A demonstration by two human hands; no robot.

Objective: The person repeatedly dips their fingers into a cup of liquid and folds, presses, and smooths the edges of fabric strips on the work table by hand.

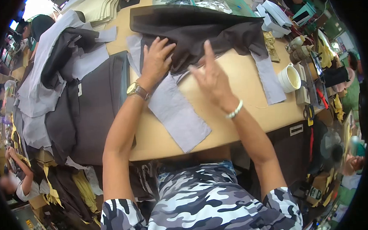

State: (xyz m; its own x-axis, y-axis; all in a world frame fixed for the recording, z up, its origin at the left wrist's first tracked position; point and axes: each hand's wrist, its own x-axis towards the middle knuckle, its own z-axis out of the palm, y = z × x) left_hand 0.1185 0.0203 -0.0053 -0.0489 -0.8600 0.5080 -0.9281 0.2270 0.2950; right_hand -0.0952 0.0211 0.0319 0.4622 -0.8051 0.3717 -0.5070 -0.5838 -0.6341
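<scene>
A dark brown cloth garment piece [197, 33] lies folded across the tabletop, with light grey fabric strips hanging from it. One grey strip [180, 115] slants toward the table's front edge, and another grey strip [268, 79] hangs at the right. My left hand [158, 61], with a watch at the wrist, rests with spread fingers on the left part of the dark cloth. Just right of it, my right hand [213, 79] is over the lower edge of the cloth, index finger and thumb stretched apart, slightly blurred. Nothing shows in its grasp; whether it touches the cloth, I cannot tell.
Stacked dark cloth pieces [96, 106] and draped grey lining [33, 92] cover the left side. At the right edge stand a white mug [289, 79], scissors [309, 114] and bottles [297, 43]. A green tray [245, 7] is at the back. Other people are nearby.
</scene>
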